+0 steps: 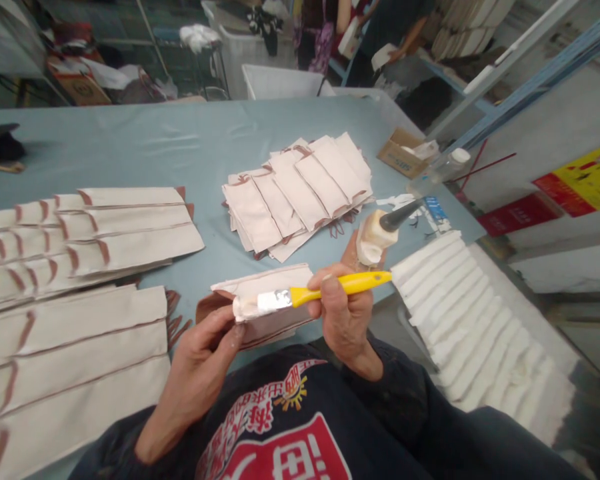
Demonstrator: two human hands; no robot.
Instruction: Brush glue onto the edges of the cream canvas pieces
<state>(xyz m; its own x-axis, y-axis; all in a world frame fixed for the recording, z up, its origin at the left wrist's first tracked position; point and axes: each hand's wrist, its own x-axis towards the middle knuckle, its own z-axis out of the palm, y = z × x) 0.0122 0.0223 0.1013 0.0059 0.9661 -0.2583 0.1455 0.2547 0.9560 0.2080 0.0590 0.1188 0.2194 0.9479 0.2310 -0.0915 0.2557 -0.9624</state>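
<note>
My right hand (347,320) is closed around the yellow handle of a flat paintbrush (340,287), which points left. The brush's pale bristles lie over the near-left end of a folded beige fabric piece (275,283) with brown edging. My left hand (200,373) pinches the edge of that piece, its fingertips right by the bristles. The fabric rests at the near edge of the table, partly hidden by brush and hands. Just beyond my right hand stands a cream-smeared container (375,240) with a dark grey spout or handle.
Overlapping beige pieces lie in rows (130,227) at left and in a pile (300,190) mid-table. The blue-green table (155,143) also bears a small cardboard box (405,153). At right are stacked white fabric strips (470,320). People stand behind, near white bins (285,83).
</note>
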